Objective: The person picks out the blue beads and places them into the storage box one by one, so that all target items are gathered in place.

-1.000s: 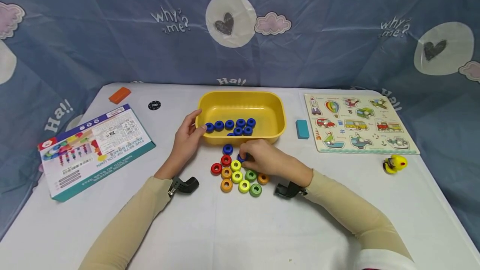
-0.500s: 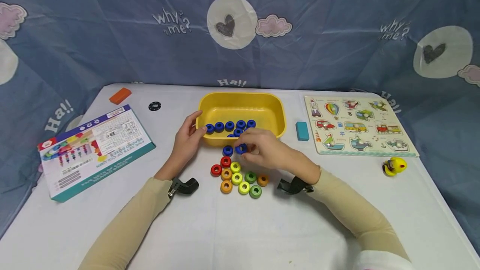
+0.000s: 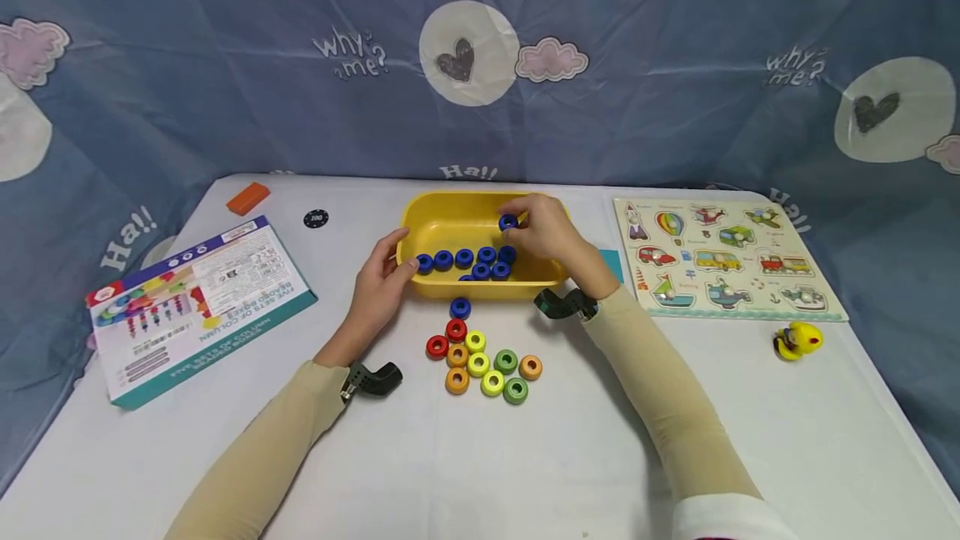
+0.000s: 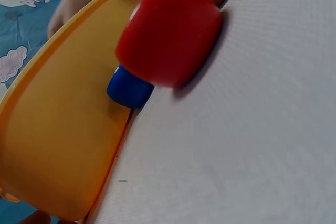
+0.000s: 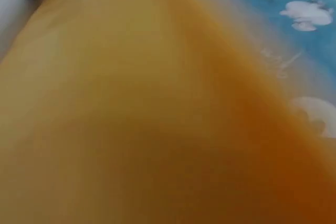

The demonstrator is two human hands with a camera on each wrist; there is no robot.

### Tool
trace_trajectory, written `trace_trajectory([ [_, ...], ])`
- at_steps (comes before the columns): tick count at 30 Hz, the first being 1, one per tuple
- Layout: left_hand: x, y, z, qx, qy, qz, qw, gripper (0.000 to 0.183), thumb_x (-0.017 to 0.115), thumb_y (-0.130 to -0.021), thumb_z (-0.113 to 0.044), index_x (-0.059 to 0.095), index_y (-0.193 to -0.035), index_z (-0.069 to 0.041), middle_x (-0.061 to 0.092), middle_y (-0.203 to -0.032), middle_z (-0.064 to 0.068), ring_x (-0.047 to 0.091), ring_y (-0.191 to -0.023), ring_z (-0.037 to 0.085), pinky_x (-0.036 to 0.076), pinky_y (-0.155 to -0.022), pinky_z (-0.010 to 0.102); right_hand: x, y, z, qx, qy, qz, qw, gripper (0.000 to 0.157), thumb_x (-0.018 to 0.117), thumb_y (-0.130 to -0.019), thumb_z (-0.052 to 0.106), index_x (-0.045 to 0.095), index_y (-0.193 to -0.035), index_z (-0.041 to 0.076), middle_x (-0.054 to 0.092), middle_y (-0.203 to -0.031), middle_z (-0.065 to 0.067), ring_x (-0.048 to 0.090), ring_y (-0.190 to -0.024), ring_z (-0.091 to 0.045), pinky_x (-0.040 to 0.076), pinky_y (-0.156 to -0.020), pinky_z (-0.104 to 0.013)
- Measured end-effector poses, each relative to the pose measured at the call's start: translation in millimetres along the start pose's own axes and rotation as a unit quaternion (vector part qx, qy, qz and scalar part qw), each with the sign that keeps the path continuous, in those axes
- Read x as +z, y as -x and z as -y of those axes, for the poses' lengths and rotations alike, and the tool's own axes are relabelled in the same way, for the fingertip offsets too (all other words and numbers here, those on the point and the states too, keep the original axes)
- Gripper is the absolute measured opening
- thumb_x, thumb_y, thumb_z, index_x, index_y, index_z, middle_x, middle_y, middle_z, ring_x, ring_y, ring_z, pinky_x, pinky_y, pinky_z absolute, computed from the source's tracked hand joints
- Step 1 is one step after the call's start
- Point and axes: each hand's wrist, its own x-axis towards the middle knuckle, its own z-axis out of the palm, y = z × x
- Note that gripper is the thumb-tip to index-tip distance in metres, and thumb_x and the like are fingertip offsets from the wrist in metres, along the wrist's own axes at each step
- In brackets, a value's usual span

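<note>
A yellow tray stands mid-table in the head view, with several blue beads lying toward its front. My left hand grips its left end, thumb at the rim. Over the tray's right part, my right hand pinches a blue bead between thumb and fingers. One more blue bead lies on the cloth just before the tray. Nearer still are red beads, yellow beads, orange beads and green beads. The right wrist view is mostly blurred yellow tray wall.
At the left lie a toy box, an orange block and a black round chip. To the right are a picture puzzle board, a yellow toy figure and a teal block, partly hidden by the right arm.
My right hand has picked up a blue bead from the cloth before the tray and carried it forward and right over the tray. The left hand stays at the tray's left end.
</note>
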Motion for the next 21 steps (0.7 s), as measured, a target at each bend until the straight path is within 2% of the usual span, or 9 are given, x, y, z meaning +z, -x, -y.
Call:
trace_trajectory([
  [4, 1.5, 0.2, -0.7, 0.002, -0.005, -0.003, 1.0, 0.052, 0.053, -0.098, -0.021, 0.039, -0.148, -0.018, 0.036, -0.155, 0.006, 0.047, -0.134, 0.025, 0.045, -0.109, 0.042, 7.3, -4.8, -9.0, 0.021, 0.019, 0.028, 0.999, 0.037, 0.07, -0.085, 0.011, 0.068, -0.121, 0.004, 0.07, -0.118, -0.013, 0.067, -0.099, -0.028, 0.054, -0.091, -0.04],
  [10, 0.7, -0.9, 0.0, 0.009, -0.002, -0.001, 1.0, 0.051, 0.053, -0.098, -0.02, 0.039, -0.148, -0.019, 0.034, -0.156, 0.005, 0.045, -0.136, 0.025, 0.044, -0.11, 0.042, 9.5, -6.7, -10.1, 0.022, 0.003, 0.108, 0.994, 0.034, 0.062, -0.09, 0.006, 0.066, -0.124, 0.003, 0.069, -0.12, -0.015, 0.064, -0.111, -0.028, 0.052, -0.097, -0.041],
  [12, 0.9, -0.6, 0.6, 0.007, 0.0, 0.0, 1.0, 0.051, 0.053, -0.099, -0.02, 0.039, -0.148, -0.02, 0.034, -0.157, 0.005, 0.045, -0.136, 0.026, 0.044, -0.11, 0.042, 11.0, -7.1, -10.8, 0.023, 0.001, 0.122, 0.992, 0.034, 0.061, -0.091, 0.005, 0.065, -0.125, 0.003, 0.069, -0.12, -0.015, 0.062, -0.113, -0.028, 0.051, -0.099, -0.041],
  [16, 0.6, -0.4, -3.6, -0.002, 0.002, 0.003, 1.0, 0.051, 0.052, -0.099, -0.019, 0.039, -0.148, -0.02, 0.033, -0.157, 0.004, 0.044, -0.137, 0.026, 0.043, -0.11, 0.041, 10.5, -7.0, -11.3, 0.023, 0.0, 0.115, 0.993, 0.035, 0.061, -0.092, 0.007, 0.064, -0.127, 0.003, 0.069, -0.119, -0.016, 0.064, -0.11, -0.029, 0.052, -0.097, -0.041],
  [18, 0.4, 0.9, -8.0, -0.01, 0.002, 0.004, 0.9999, 0.052, 0.052, -0.099, -0.017, 0.038, -0.149, -0.018, 0.032, -0.157, 0.006, 0.044, -0.137, 0.027, 0.043, -0.111, 0.041, 9.6, -5.0, -10.3, 0.013, 0.002, 0.096, 0.995, 0.036, 0.062, -0.092, 0.01, 0.063, -0.127, 0.004, 0.069, -0.118, -0.016, 0.066, -0.104, -0.029, 0.054, -0.093, -0.041],
  [21, -0.4, 5.7, -22.2, -0.015, -0.002, 0.007, 0.9999, 0.052, 0.05, -0.099, -0.013, 0.036, -0.149, -0.012, 0.032, -0.157, 0.012, 0.044, -0.137, 0.03, 0.042, -0.111, 0.042, 5.9, 3.2, -2.6, -0.024, -0.002, 0.05, 0.998, 0.035, 0.064, -0.092, 0.013, 0.064, -0.126, 0.004, 0.07, -0.115, -0.015, 0.069, -0.093, -0.027, 0.057, -0.084, -0.038],
])
